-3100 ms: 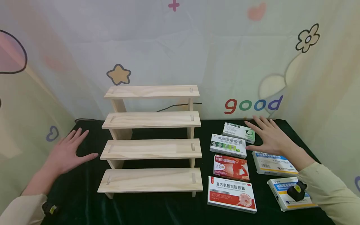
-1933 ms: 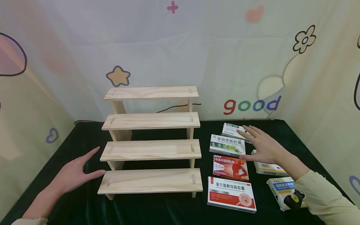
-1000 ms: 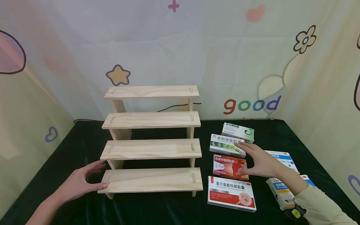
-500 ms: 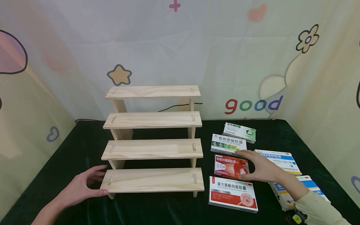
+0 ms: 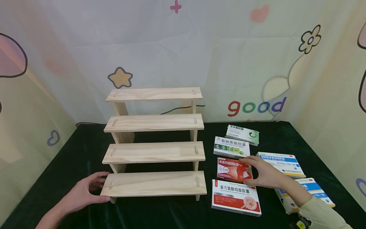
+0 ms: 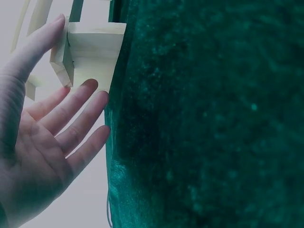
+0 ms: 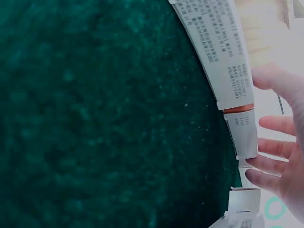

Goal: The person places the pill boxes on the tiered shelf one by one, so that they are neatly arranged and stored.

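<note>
My left hand (image 5: 78,194) is at the left end of the lowest board of a four-tier wooden step shelf (image 5: 154,184). Its thumb touches the board's front corner; the loosely extended fingers (image 6: 83,128) lie by the board's end. Over the right end of a red medicine box (image 5: 233,169) hovers my right hand (image 5: 266,173), thumb at the near side and fingers at the far side. In the right wrist view the spread fingers (image 7: 275,148) sit beside the boxes; whether they touch the red one, I cannot tell.
A white-and-red box (image 5: 235,198) lies in front of the red one. Behind it are a white-green box (image 5: 231,147) and a smaller green-white box (image 5: 242,134). Two blue-white boxes (image 5: 281,163) lie to the right, partly under my forearm. Dark green cloth (image 5: 160,211) covers the table.
My left hand has moved in from the left to the lowest board's end. My right hand has come down and nearer, from the back boxes to the red box. The boxes have stayed put.
</note>
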### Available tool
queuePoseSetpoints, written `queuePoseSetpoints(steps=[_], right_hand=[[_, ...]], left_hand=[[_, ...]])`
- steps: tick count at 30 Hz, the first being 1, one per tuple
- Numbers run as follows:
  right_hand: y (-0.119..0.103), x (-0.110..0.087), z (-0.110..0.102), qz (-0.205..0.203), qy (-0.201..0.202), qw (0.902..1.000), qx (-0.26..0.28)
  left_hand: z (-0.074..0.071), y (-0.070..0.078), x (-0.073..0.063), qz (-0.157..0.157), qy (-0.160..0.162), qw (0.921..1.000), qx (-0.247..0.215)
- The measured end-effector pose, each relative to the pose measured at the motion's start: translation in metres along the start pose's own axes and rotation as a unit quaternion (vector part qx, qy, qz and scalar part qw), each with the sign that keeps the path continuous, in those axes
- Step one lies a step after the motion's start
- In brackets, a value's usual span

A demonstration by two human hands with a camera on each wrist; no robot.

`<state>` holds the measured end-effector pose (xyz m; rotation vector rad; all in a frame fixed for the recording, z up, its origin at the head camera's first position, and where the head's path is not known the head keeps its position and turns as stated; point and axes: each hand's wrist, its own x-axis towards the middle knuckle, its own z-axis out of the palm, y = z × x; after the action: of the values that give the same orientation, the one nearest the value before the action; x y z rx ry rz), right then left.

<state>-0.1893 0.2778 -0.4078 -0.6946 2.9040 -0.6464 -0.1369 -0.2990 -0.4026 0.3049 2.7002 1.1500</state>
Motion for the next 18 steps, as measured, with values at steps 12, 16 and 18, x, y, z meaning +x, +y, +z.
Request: queuePoseSetpoints(steps=[12,16,18], right_hand=[[-0.0007,0.0038,0.0009,-0.003,-0.011,0.9998,0.015],[-0.0017,0.0046,-0.0001,-0.009,-0.009,0.9997,0.019],[-0.0025,0.005,-0.0011,-0.012,-0.009,0.9997,0.02]], left_hand=[[0.0011,-0.0042,0.0029,-0.006,-0.004,0.9999,-0.015],[0.0004,-0.0043,0.0036,-0.001,-0.004,0.9999,-0.017],[-0.0005,-0.0039,0.0039,0.003,-0.006,0.9998,-0.018]])
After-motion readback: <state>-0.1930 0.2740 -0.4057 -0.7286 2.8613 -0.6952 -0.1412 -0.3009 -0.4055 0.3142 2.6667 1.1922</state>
